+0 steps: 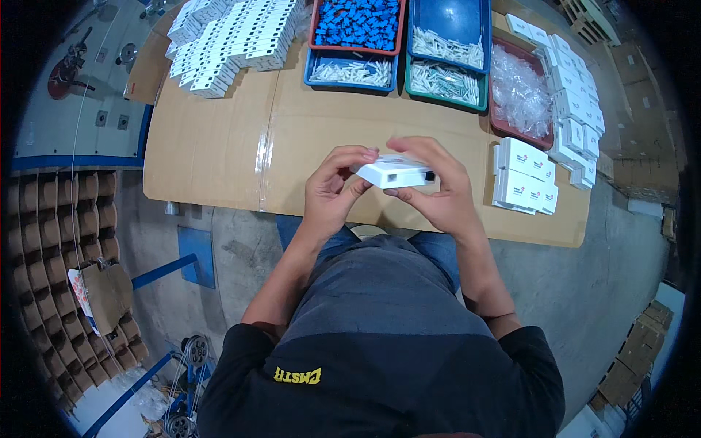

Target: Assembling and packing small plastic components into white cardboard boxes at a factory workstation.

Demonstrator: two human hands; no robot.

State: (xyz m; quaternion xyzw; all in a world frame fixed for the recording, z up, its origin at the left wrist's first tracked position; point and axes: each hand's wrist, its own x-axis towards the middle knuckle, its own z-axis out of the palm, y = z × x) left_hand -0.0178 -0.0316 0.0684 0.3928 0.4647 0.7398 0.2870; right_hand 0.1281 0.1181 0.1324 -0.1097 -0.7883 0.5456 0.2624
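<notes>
A small flat white box [394,175] with dark square marks on its near side is held over the front of the table. My left hand [332,182] pinches its left end between thumb and fingers. My right hand [442,182] grips the right end, thumb beneath, with the fingers blurred above the top. To the right of my hands, several white boxes [524,179] with printed lids lie in a small stack on the table.
Cardboard [208,146] covers the table. At its back stand trays of blue parts [358,25] and white stick-like pieces [445,47], and a red tray of clear plastic bags [520,91]. White boxes stand at back left [241,44] and far right [577,95]. Cardboard dividers [44,233] lie at left.
</notes>
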